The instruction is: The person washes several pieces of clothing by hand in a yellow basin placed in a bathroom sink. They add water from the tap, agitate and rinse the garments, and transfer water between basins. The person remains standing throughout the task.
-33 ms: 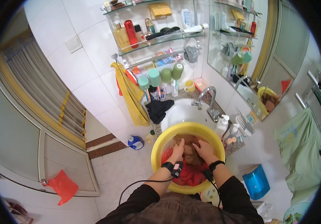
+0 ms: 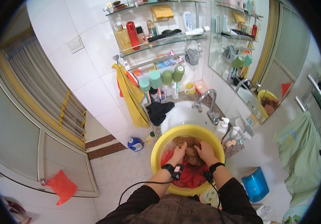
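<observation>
A yellow plastic basin (image 2: 156,160) sits in front of the white sink, holding water and wet cloth. My left hand (image 2: 179,154) is inside it, its fingers closed on a wet brown cloth (image 2: 192,155). My right hand (image 2: 206,153) grips the same cloth from the right side, thumb toward the middle. Below the brown cloth, nearer to me, lies a red cloth (image 2: 188,177), partly under water. Both wrists wear black bands, with a cable running from them. Some fingertips are hidden by the cloth.
Behind the basin are the white sink (image 2: 183,112), a curved tap (image 2: 213,104) and a black cloth (image 2: 158,112). Pump bottles (image 2: 222,127) stand right of the basin. A blue bottle (image 2: 135,144) is on the floor at left, a blue plastic bin (image 2: 255,183) at right.
The brown cloth is more bunched up between my hands. Both hands have shifted slightly, with the right fingers now curled more around the cloth. The basin stays in place.
</observation>
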Demonstrator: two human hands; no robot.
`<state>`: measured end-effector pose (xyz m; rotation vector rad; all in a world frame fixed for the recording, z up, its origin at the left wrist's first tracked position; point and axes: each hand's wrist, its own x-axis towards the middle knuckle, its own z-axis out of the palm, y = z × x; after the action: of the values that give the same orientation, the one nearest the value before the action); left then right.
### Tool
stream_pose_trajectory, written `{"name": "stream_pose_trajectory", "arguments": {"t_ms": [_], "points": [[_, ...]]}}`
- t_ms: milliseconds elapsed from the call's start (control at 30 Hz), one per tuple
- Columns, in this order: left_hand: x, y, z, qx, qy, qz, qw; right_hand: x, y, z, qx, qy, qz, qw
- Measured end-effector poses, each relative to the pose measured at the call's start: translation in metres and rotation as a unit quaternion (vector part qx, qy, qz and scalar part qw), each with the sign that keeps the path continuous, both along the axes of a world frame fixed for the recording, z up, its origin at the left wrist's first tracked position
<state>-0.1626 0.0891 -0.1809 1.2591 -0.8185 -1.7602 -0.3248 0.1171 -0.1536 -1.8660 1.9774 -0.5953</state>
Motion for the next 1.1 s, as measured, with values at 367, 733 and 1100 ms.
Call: {"name": "stream_pose_trajectory", "arguments": {"t_ms": [367, 733, 1100], "points": [[-0.007, 0.013, -0.088, -0.077, -0.417, -0.123, 0.897, 0.011, -0.006, -0.067, 0.214, 0.145, 0.012, 0.966], [0.005, -0.003, -0.022, 0.165, 0.148, 0.039, 0.974, 0.037, -0.002, 0.018, 0.123, -0.181, 0.111, 0.970], [0.009, 0.001, 0.021, 0.076, 0.167, 0.057, 0.981, 0.048, 0.009, 0.036, -0.034, -0.097, -0.048, 0.994]]}}
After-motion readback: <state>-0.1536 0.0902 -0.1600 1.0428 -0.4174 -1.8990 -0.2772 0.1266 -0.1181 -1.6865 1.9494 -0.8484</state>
